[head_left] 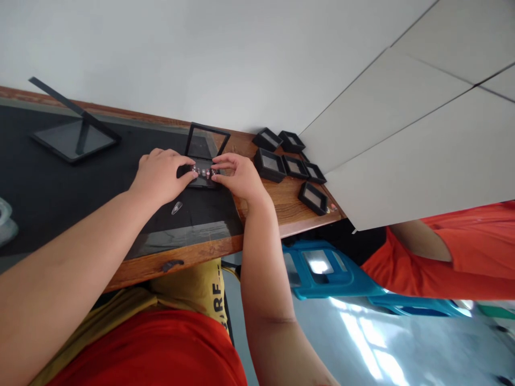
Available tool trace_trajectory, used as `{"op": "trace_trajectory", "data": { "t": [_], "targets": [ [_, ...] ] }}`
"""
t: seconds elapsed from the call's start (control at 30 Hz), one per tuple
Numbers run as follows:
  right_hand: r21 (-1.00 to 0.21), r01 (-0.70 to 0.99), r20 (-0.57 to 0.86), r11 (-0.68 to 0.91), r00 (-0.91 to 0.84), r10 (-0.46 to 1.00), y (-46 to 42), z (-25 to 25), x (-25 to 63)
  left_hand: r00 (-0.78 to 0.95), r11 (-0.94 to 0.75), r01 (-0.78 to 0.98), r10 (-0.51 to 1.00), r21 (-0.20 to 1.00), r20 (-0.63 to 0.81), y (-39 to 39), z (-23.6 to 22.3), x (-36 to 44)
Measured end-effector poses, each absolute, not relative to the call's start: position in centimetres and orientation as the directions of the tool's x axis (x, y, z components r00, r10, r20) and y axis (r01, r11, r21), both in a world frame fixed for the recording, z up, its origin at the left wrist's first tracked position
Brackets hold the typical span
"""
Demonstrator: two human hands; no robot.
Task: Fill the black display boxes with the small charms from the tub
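Left hand (163,174) and right hand (238,177) pinch opposite ends of sparkly row (204,172) at open black case (203,184), apparently positioning it; next move likely needs level handling.

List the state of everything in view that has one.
Small black case with clear lid: open, lid raised
Larger flat black case: open, lid up
Black boxes with pale windows: apparently shut
Row of tiny shiny pieces: over small case's base
Small clear teardrop-shaped piece: lying loose
Left hand: curled, at row's left end
Right hand: curled, at row's right end
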State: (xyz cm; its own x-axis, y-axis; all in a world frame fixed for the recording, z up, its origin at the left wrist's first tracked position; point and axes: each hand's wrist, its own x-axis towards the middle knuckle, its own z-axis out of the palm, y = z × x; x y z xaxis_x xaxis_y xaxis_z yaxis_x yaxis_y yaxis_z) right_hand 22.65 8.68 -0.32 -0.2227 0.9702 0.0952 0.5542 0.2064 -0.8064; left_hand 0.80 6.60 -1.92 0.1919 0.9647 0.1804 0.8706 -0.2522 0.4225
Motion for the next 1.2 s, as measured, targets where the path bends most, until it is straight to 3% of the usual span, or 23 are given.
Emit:
{"op": "trace_trajectory", "data": {
  "t": [0.37, 1.2],
  "targets": [
    [-0.844, 0.52, 0.028, 0.132, -0.203, 0.979, 9.07, -0.65, 22.95, 0.174, -0.231, 0.865, 0.971, 0.445, 0.166, 6.58, -1.79, 0.98],
    [-0.826, 0.512, 0.083, 0.238, -0.307, 0.948, 8.51, -0.36, 22.66, 0.17, -0.214, 0.871, 0.976, 0.443, 0.137, 6.84, -2.53, 1.68]
  ]
}}
